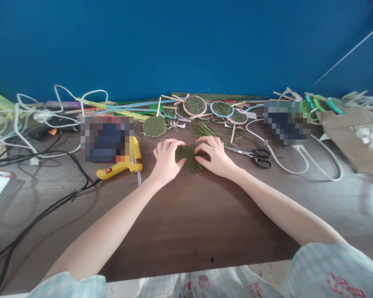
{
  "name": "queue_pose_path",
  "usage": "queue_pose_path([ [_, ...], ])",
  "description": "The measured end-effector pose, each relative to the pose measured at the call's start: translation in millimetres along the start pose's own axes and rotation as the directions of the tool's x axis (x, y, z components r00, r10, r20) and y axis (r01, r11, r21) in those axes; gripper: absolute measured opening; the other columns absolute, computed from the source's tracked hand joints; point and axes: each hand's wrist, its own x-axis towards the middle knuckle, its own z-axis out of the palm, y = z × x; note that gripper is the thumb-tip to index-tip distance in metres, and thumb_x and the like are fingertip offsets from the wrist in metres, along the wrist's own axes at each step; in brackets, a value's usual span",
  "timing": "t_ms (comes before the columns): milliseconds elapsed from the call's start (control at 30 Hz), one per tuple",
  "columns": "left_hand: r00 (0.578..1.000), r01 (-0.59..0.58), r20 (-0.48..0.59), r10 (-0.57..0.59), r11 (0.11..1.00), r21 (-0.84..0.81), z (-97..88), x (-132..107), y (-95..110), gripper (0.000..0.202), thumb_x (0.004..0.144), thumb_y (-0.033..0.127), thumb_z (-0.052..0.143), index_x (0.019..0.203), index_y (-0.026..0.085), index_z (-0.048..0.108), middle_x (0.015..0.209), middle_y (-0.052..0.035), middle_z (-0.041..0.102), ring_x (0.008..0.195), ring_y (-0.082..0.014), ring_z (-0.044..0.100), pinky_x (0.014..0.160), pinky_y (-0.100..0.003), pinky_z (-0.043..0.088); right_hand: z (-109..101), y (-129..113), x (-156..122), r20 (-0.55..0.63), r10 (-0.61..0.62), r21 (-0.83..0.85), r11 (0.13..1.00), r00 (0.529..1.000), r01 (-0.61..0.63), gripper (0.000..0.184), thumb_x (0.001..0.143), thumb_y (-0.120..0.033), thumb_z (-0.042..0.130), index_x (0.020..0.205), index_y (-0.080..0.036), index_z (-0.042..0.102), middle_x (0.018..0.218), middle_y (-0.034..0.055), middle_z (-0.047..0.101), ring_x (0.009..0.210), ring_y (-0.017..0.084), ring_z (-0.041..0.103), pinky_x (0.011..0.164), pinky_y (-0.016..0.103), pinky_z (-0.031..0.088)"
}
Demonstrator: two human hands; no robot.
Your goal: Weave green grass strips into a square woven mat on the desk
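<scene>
A small woven piece of flat green strips (190, 159) lies on the brown table, its strip ends spreading outward. My left hand (168, 159) curves round its left edge, thumb and fingertips on it. From the right, my right hand (214, 155) grips the opposite edge with bent fingers and thumb. Just behind lies a bundle of loose green strips (207, 131). Scissors with black handles (257, 156) rest beside my right hand. A yellow glue gun (124, 163) lies to the left of my left hand.
Round green woven discs, some with coloured rims (195, 106) and sticks, are heaped at the back by the blue wall (186, 45). White cables (325, 171) loop at right, black cords (49, 211) at left. Cardboard (348, 138) lies far right. Two patches are blurred out.
</scene>
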Motion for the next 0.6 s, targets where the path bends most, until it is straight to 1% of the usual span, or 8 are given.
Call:
queue_pose_path([
  [100,1.0,-0.009,-0.024,0.009,1.0,0.014,1.0,-0.6,-0.1,0.027,0.078,0.017,0.058,0.103,0.023,0.051,0.111,-0.0048,0.053,0.106,-0.0245,0.041,0.09,-0.042,0.032,0.6,0.7,0.2,-0.011,-0.002,0.005,1.0,1.0,0.002,0.007,0.077,-0.027,0.056,0.081,-0.022,0.058,0.117,0.0071,0.051,0.109,0.028,0.04,0.086,0.046,0.035],
  [167,0.999,-0.029,-0.04,0.03,0.999,0.044,2.5,-1.3,-0.4,0.024,0.078,0.024,0.061,0.101,0.023,0.052,0.109,-0.0052,0.053,0.106,-0.0251,0.042,0.089,-0.042,0.032,1.3,0.8,0.3,-0.018,-0.004,0.0,1.0,1.0,0.004,0.007,0.076,-0.027,0.058,0.08,-0.021,0.057,0.116,0.0075,0.052,0.108,0.028,0.041,0.086,0.045,0.035],
  [233,0.997,-0.054,-0.042,0.057,0.995,0.088,3.9,-1.9,-1.0,0.029,0.074,0.032,0.066,0.098,0.022,0.053,0.107,-0.0058,0.054,0.106,-0.0265,0.042,0.088,-0.042,0.032,2.1,0.6,0.3,-0.022,-0.002,-0.004,1.0,1.0,0.002,0.009,0.075,-0.027,0.058,0.082,-0.022,0.057,0.115,0.0079,0.052,0.108,0.028,0.041,0.086,0.045,0.035],
  [300,0.997,-0.058,-0.044,0.064,0.99,0.131,4.7,-2.1,-1.6,0.033,0.07,0.037,0.07,0.094,0.021,0.054,0.105,-0.0061,0.054,0.105,-0.0274,0.042,0.087,-0.042,0.032,2.6,0.2,0.2,-0.023,0.004,-0.009,1.0,1.0,-0.004,0.014,0.074,-0.027,0.058,0.088,-0.022,0.057,0.115,0.0083,0.052,0.109,0.028,0.04,0.086,0.045,0.035],
  [400,0.997,-0.039,-0.058,0.05,0.986,0.165,4.7,-2.0,-2.2,0.03,0.071,0.039,0.068,0.091,0.021,0.055,0.103,-0.006,0.055,0.103,-0.0271,0.044,0.086,-0.042,0.032,2.8,-0.4,0.2,-0.021,0.006,-0.012,1.0,1.0,-0.006,0.019,0.074,-0.028,0.058,0.093,-0.023,0.057,0.115,0.0083,0.052,0.109,0.028,0.04,0.087,0.045,0.035],
  [600,0.998,-0.035,-0.046,0.042,0.987,0.157,4.4,-1.1,-1.0,0.026,0.074,0.041,0.065,0.089,0.02,0.058,0.101,-0.0059,0.056,0.101,-0.0261,0.044,0.085,-0.042,0.033,2.3,-0.9,0.3,-0.02,0.012,-0.016,1.0,1.0,-0.012,0.019,0.074,-0.028,0.058,0.092,-0.023,0.058,0.116,0.009,0.052,0.11,0.03,0.041,0.087,0.048,0.034],
])
